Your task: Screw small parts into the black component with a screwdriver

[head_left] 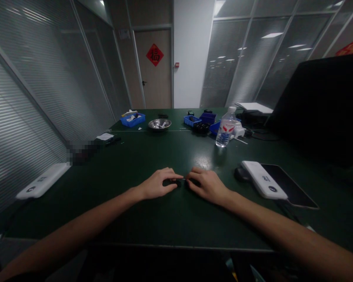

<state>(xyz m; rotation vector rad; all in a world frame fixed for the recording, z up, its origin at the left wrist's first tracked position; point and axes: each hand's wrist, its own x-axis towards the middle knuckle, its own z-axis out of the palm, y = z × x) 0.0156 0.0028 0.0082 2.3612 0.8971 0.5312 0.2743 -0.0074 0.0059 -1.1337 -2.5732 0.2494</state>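
Over the dark green tabletop (182,223), both hands meet with fingertips almost touching. My left hand (157,183) is closed in a pinch on a small black object (179,183), its thumb below and index finger stretched along the top. The object is too small and dark to name. A thin, shiny sliver shows in the narrow gap between the hands. My right hand (207,184) is closed too, fingertips pressed together at the other end of that sliver. Whatever lies inside its fingers is mostly hidden.
A water bottle (226,127) stands beyond my right hand. To the right lie a white power bank (264,180), a black mouse (241,174) and a dark pad (288,186). Another white power bank (44,181) is left. Farther back are a metal bowl (159,129) and blue trays (133,122).
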